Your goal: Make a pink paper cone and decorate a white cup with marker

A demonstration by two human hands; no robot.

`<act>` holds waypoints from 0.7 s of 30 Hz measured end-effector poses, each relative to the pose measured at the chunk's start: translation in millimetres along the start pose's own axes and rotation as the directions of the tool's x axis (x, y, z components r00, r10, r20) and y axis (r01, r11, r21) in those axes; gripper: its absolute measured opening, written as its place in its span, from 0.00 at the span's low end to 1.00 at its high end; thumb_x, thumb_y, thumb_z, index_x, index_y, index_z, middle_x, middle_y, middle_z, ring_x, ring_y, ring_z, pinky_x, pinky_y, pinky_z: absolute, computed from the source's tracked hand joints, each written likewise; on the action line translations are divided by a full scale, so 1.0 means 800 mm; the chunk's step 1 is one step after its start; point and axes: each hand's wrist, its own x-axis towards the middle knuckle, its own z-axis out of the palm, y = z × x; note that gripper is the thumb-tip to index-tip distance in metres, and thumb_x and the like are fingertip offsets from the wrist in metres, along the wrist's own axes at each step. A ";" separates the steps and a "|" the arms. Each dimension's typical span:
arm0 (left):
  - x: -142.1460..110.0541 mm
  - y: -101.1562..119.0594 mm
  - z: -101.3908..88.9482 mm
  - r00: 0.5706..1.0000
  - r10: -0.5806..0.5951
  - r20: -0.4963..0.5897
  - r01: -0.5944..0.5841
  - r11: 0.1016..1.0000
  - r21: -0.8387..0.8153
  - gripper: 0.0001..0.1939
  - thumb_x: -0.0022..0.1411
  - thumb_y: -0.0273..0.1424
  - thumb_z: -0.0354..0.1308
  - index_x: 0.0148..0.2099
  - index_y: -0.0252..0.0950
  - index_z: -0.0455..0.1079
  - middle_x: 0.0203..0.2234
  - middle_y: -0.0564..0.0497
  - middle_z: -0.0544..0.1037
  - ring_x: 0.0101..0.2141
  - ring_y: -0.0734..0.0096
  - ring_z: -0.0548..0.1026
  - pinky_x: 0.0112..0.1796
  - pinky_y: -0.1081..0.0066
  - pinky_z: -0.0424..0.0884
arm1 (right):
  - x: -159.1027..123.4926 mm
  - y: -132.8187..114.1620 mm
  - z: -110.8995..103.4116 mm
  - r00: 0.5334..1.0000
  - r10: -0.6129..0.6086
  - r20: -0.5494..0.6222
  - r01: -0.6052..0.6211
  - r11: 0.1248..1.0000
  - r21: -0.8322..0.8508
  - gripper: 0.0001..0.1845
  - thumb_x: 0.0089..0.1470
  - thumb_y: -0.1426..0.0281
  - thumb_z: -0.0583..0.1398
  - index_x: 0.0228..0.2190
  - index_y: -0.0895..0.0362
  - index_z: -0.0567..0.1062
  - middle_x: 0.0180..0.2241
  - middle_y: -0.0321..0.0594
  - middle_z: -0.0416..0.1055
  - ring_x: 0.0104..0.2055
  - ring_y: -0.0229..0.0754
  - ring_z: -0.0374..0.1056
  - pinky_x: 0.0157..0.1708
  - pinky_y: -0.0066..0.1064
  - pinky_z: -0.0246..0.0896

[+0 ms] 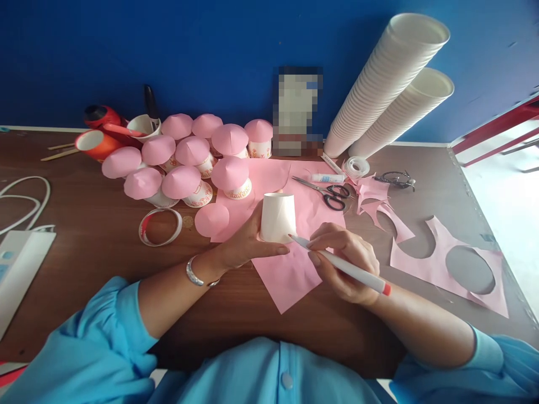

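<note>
From my remote station I saw a brown table (pixel 227 320) with pink paper (pixel 286 283) at its middle. Above that, the left hand (pixel 244 244), at the cup's eight o'clock, curled round it; the right hand (pixel 347 261), at four o'clock, pinched a pen. The white cup (pixel 278 217) sat mid-view, narrow end up. The pen (pixel 357 274) met its lower edge near five o'clock; I judged steady support and light pressure best.

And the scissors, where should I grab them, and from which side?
Probably by the black handle loops, coming from the right. The scissors lie with their loops to the right and their pointed blades facing left.
</note>
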 end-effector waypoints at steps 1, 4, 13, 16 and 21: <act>0.000 0.000 0.000 1.000 -0.003 0.002 0.003 1.000 0.000 0.52 0.53 0.37 0.78 0.74 0.52 0.56 0.63 0.44 0.68 0.57 0.50 0.69 0.50 0.59 0.73 | 0.000 0.000 0.000 1.000 -0.002 0.000 0.002 1.000 0.000 0.10 0.59 0.80 0.61 0.40 0.54 0.72 0.28 0.36 0.72 0.27 0.39 0.72 0.25 0.30 0.67; 0.000 0.001 0.000 1.000 -0.013 0.001 0.013 1.000 -0.004 0.52 0.53 0.37 0.78 0.74 0.52 0.55 0.63 0.44 0.68 0.56 0.50 0.69 0.50 0.58 0.72 | 0.000 0.001 0.000 1.000 -0.001 -0.004 0.001 1.000 -0.007 0.09 0.59 0.79 0.61 0.40 0.54 0.72 0.28 0.36 0.72 0.27 0.39 0.72 0.25 0.30 0.66; 0.001 0.000 0.000 1.000 -0.006 -0.009 0.006 1.000 0.015 0.52 0.53 0.38 0.78 0.74 0.51 0.55 0.62 0.43 0.69 0.57 0.51 0.69 0.50 0.59 0.73 | 0.003 -0.002 -0.002 1.000 0.023 -0.005 -0.023 0.999 -0.038 0.09 0.60 0.78 0.61 0.40 0.53 0.73 0.28 0.35 0.73 0.27 0.40 0.73 0.24 0.30 0.67; 0.001 0.001 0.001 1.000 -0.005 -0.012 0.005 1.000 0.010 0.53 0.52 0.38 0.78 0.74 0.52 0.55 0.64 0.43 0.68 0.58 0.48 0.69 0.51 0.58 0.73 | 0.003 -0.002 -0.002 1.000 0.027 -0.010 -0.027 0.999 -0.047 0.09 0.60 0.78 0.61 0.39 0.53 0.73 0.28 0.36 0.73 0.27 0.40 0.73 0.24 0.30 0.67; 0.000 0.004 0.003 0.999 -0.033 -0.010 0.033 0.999 -0.015 0.55 0.52 0.37 0.78 0.75 0.53 0.53 0.66 0.42 0.67 0.60 0.46 0.69 0.52 0.56 0.74 | 0.004 -0.002 0.000 0.999 0.021 -0.025 -0.022 0.999 -0.044 0.09 0.59 0.79 0.61 0.39 0.53 0.74 0.28 0.36 0.73 0.27 0.40 0.72 0.25 0.31 0.68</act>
